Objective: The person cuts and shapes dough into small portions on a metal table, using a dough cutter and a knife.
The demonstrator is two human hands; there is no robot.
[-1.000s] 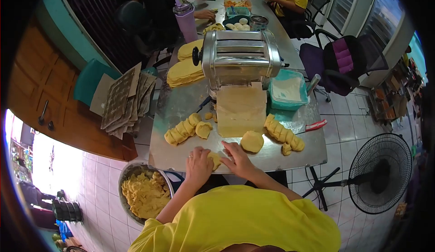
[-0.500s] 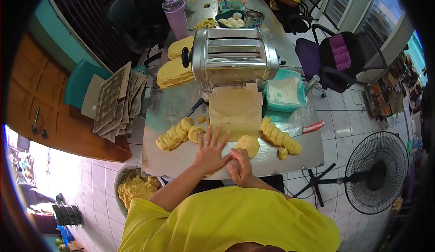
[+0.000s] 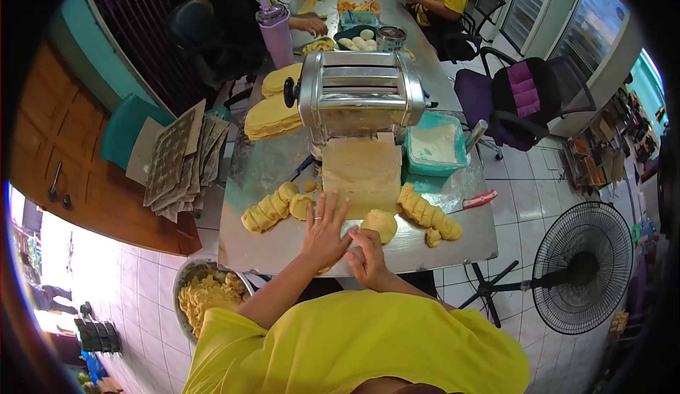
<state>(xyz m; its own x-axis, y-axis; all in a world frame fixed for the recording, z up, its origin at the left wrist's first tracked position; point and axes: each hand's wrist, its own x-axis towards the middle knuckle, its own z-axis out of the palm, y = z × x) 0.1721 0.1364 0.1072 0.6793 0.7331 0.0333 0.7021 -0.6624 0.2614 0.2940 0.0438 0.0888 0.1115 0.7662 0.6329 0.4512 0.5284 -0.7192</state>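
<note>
My left hand (image 3: 326,234) hovers at the near table edge, palm down, its fingers stretched out and apart. Close beside its thumb is my right hand (image 3: 367,255), fingers curled in and fingertips touching the left thumb; whatever they pinch, if anything, is hidden. A flattened round of yellow dough (image 3: 379,226) lies just beyond my right hand. Left of my left fingers sits a smaller dough piece (image 3: 302,207) next to a sliced dough roll (image 3: 270,208). Another sliced roll (image 3: 429,213) lies to the right. Ahead stands a metal dough sheeter (image 3: 361,96) with a tan sheet (image 3: 361,169) on its front.
A teal tub of white powder (image 3: 435,144) and a red-handled knife (image 3: 480,199) are at right. Stacked dough sheets (image 3: 273,117) and a purple tumbler (image 3: 277,40) stand left. A dough bowl (image 3: 185,273) is below left; a fan (image 3: 582,268) is right. Co-workers sit at the far end.
My view has shifted slightly. My left fingers are a little closer together, and my right hand stays against the left thumb. A co-worker's hand at far left has come down to the table.
</note>
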